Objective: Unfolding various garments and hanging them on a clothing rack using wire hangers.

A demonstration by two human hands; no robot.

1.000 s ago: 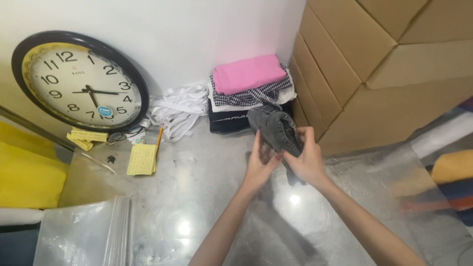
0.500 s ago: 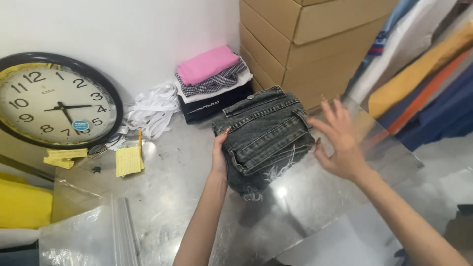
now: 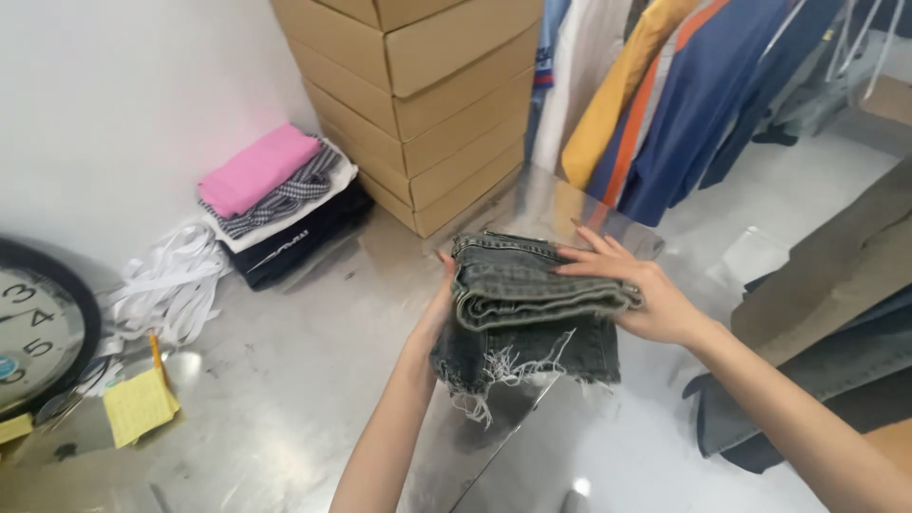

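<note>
A folded pair of grey washed denim shorts with frayed white hems (image 3: pixel 527 313) is held between both hands just above a shiny metal surface (image 3: pixel 304 380). The left hand (image 3: pixel 439 309) is at the shorts' left edge; most of it is hidden behind the cloth, so I cannot tell how far its fingers are curled, only that the hand presses against the fold. The right hand (image 3: pixel 638 294) lies on the right side of the bundle, its fingers (image 3: pixel 589 255) stretched out flat and slightly spread across the top fold, the thumb tucked under the edge, so the denim is pinched between thumb and palm. The frayed hems hang down at the front, toward the person.

At the back left, against a white wall, a stack of folded clothes with a pink piece on top (image 3: pixel 271 195) rests on the surface, with a heap of white fabric straps (image 3: pixel 166 285) beside it. A stack of brown cardboard boxes (image 3: pixel 418 95) stands behind the shorts. At the left edge sit part of a round black-rimmed wall clock (image 3: pixel 33 328), a yellow notepad (image 3: pixel 138 407) and an orange pencil (image 3: pixel 155 350). Hanging garments in blue, yellow and orange (image 3: pixel 684 104) fill the upper right.
</note>
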